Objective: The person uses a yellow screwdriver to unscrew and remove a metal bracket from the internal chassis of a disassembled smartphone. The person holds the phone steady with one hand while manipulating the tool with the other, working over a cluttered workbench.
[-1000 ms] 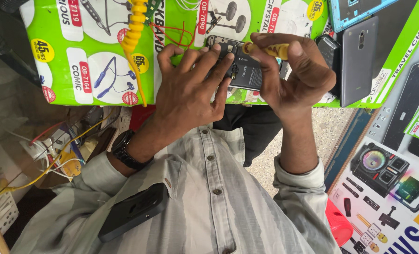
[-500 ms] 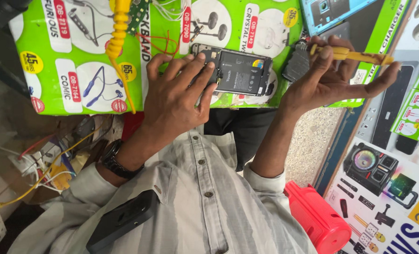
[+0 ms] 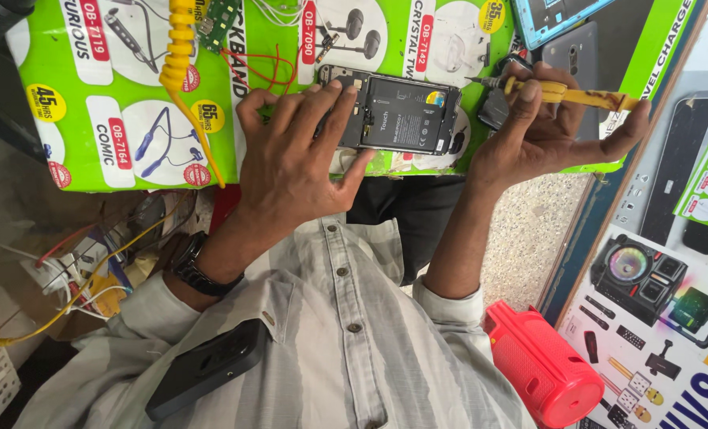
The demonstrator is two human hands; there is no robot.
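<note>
**Carefully now: an opened phone under my left hand, a screwdriver in my right**

Clearly the opened phone [image 3: 397, 119] is the delicate thing here. It lies flat on the table [image 3: 92, 119], which is covered with a green printed sheet, and its back cover is off, so the dark battery and the small parts around it are bare. My left hand [image 3: 290, 163] rests on its left end, with the fingers [image 3: 334, 107] spread and pressing it down, not closed around it. I judge the phone light and stiff, but thin and easy to damage: the battery must not be bent or pricked, and the small parts should not be touched. The safe place to hold is the outer frame, at the long edges.

My right hand [image 3: 544, 131] is closed on a yellow-handled screwdriver [image 3: 564, 94], thumb on top, and the metal tip points at the right end of the phone, just beside it. This tool is light and rigid; the smooth handle may slip.

A red speaker [image 3: 540, 369] lies near my right elbow, well apart from the work.
</note>
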